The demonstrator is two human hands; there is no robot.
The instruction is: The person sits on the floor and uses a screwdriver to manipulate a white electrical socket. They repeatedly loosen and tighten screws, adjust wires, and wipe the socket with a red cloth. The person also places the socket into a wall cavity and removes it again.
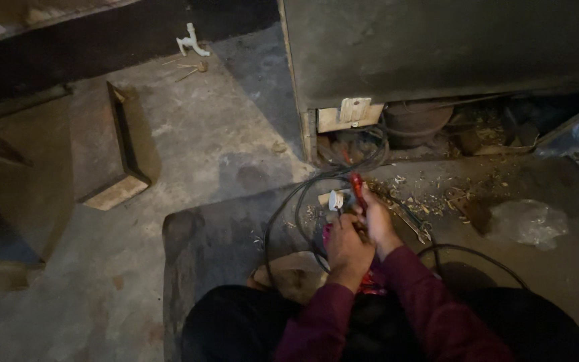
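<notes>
The person sits low on the concrete floor [189, 141], both maroon sleeves coming forward, and the two hands meet close together over the lap. The left hand [347, 247] is curled shut around a small part with a pale round cap [336, 200] that sticks out just above its knuckles; what exactly the part is, the dim light does not let me tell. The right hand [378, 221] lies touching the left, fingers closed around a red-handled tool [356, 186] whose handle pokes up past the fingertips, just to the right of the pale cap.

Black cable [296, 201] loops out from the hands, running away and up toward the open base of a large grey cabinet [437, 47] beyond the grip, where a rusty round compressor [415, 122] and a pale bracket [351, 112] sit in the recess. Wood shavings and scraps [430, 194] are strewn on the floor just past the right hand. A crumpled clear plastic bag [525, 222] lies well to the right of the grip. Far to the left stands a dark wedge-shaped wooden piece [123, 151], and a small white fitting [191, 41] lies well beyond it.
</notes>
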